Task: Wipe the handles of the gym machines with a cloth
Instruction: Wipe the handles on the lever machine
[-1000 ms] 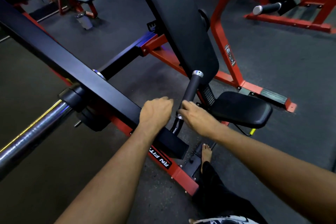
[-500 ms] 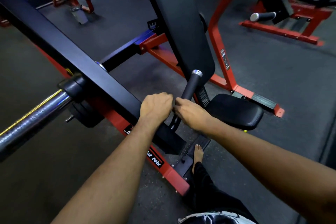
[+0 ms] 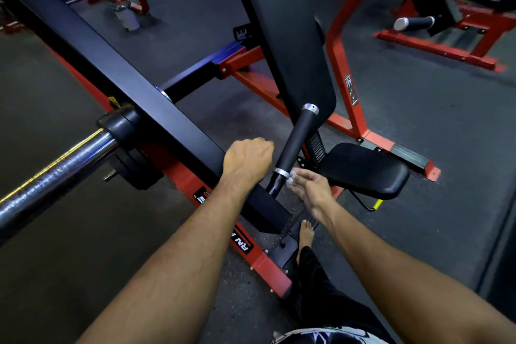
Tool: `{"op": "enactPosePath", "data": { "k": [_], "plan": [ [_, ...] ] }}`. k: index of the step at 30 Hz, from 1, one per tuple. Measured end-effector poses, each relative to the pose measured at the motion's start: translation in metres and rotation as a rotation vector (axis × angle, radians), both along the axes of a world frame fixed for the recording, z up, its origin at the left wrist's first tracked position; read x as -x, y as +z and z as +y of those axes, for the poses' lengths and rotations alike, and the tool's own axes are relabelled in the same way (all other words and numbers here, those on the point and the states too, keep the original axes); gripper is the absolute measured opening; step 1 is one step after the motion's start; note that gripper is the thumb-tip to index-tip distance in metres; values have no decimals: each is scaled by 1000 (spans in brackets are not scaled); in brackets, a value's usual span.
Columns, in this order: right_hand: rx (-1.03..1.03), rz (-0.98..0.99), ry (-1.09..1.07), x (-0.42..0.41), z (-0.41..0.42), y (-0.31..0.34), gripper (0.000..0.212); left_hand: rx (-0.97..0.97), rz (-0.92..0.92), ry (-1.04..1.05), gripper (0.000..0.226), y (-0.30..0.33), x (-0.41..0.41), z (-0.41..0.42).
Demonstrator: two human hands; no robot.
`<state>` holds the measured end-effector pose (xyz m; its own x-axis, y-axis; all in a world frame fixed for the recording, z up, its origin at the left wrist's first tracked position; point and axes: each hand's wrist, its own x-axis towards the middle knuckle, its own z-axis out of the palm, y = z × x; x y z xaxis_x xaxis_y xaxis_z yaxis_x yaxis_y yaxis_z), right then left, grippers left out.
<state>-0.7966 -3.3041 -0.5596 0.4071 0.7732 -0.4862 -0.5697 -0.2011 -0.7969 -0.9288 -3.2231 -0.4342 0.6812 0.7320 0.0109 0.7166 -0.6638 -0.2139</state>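
Handle stands uncovered between fisted left hand and loose-fingered right hand.

Handle access: upper shaft exposed on the near side. Obstructions — black back pad directly behind its top, seat pad to the right, black frame beam to the left. Left hand occupies the gap between beam and handle.

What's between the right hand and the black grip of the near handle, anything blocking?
Nothing visible. The right hand sits blurred at the lower metal collar of the handle, and the grip above it is bare. The left hand, curled, is left of the handle, off that path. No cloth is clearly visible.
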Motion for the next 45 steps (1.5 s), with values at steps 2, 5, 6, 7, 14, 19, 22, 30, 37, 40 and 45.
{"op": "enactPosePath", "data": {
  "k": [2, 5, 6, 7, 14, 19, 22, 30, 37, 40, 45],
  "plan": [
    [-28, 70, 33, 4, 15, 5, 22, -4, -10, 1, 21, 0, 1, 1],
    [-53, 95, 84, 5, 19, 12, 28, 10, -33, 0, 19, -1, 1, 2],
    [-51, 85, 81, 3, 15, 13, 26, 16, -45, -4, 18, -1, 1, 2],
    [-46, 72, 73, 2, 10, 13, 24, 23, -60, -6, 18, -1, 1, 3],
    [-146, 58, -11, -18, -22, 33, 20, 121, -136, -43, 33, 2, 3, 0],
    [-248, -61, 6, -32, -25, 77, 16, 189, -196, -17, 43, 10, 14, -9],
    [-193, -118, -17, -39, -31, 84, 12, 222, -225, 23, 47, 7, 15, -19],
    [-252, -108, 140, 6, -40, 102, 12, 621, -882, 137, 30, 12, 25, -59],
    [-312, -118, 210, 5, -34, 126, 16, 567, -995, 182, 43, 24, 27, -72],
    [-314, -142, 206, -18, -44, 129, 14, 583, -1032, 211, 39, 30, -3, -81],
    [-280, -223, 176, -86, -73, 131, 14, 642, -1076, 203, 38, 22, -80, -97]
  ]
}}
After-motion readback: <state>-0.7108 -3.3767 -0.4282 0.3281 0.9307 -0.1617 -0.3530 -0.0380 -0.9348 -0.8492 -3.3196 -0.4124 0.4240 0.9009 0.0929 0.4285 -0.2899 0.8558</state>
